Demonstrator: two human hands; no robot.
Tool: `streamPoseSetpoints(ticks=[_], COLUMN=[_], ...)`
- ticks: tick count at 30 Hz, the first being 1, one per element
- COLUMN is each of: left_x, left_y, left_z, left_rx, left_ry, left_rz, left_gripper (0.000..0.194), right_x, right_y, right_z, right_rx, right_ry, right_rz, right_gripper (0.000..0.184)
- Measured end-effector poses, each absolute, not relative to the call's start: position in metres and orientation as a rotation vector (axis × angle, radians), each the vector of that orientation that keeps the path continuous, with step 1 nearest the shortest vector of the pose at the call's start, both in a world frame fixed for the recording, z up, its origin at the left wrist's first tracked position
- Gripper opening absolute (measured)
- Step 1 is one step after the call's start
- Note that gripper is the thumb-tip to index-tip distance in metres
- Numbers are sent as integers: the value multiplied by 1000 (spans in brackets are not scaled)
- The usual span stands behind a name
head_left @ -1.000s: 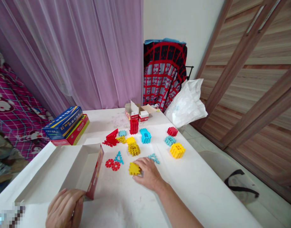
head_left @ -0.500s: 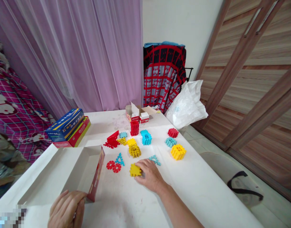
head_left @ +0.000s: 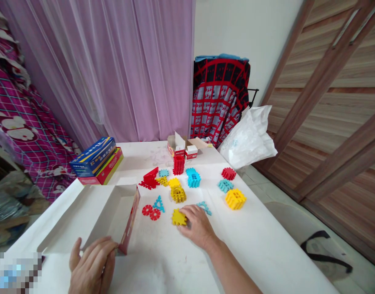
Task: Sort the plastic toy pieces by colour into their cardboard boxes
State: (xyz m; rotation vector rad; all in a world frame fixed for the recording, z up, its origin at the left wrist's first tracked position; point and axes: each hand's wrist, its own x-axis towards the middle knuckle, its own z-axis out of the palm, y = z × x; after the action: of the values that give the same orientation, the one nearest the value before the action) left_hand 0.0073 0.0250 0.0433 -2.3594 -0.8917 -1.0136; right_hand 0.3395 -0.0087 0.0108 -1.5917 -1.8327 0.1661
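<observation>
My right hand (head_left: pixel 198 225) has its fingers closed on the edge of a yellow toothed building piece (head_left: pixel 178 217), low over the white table. Just beyond that hand lies a light-blue toothed piece (head_left: pixel 204 208), partly hidden by it. My left hand (head_left: pixel 94 261) lies at the near end of an open cardboard box (head_left: pixel 130 228), fingers stretched and thumb apart, holding nothing. Between the hands are a blue triangle piece (head_left: pixel 158 203) and two red round pieces (head_left: pixel 155 214). Farther back, a yellow stack (head_left: pixel 178 194) stands near a blue stack (head_left: pixel 194 179).
A red stack (head_left: pixel 178 165) and red triangular pieces (head_left: pixel 150 179) sit behind. On the right are yellow (head_left: pixel 235 199), light-blue and red stacks. A blue box (head_left: pixel 94 157) rests on a red one. Small boxes (head_left: pixel 191 151) and a white bag (head_left: pixel 248 136) are at the back.
My left thumb has spread away from the fingers. The view has shifted slightly, so everything sits a little farther right. My right hand still grips the yellow piece.
</observation>
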Motion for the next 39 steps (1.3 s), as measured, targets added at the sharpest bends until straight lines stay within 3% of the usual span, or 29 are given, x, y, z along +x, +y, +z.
streamPoseSetpoints(ticks=[15,39], left_x=[27,20], left_y=[5,5], left_z=[54,53], left_rx=[-2404,-2452], left_ry=[-1176,-1121], left_rz=[-1257,-1156], left_gripper=[17,17], right_x=[344,344], right_y=[-7,-9], right_z=[-3,-4], right_rx=[-1538,-1577], right_ry=[-1862,-1885], right_rz=[-36,-109], right_gripper=[37,31])
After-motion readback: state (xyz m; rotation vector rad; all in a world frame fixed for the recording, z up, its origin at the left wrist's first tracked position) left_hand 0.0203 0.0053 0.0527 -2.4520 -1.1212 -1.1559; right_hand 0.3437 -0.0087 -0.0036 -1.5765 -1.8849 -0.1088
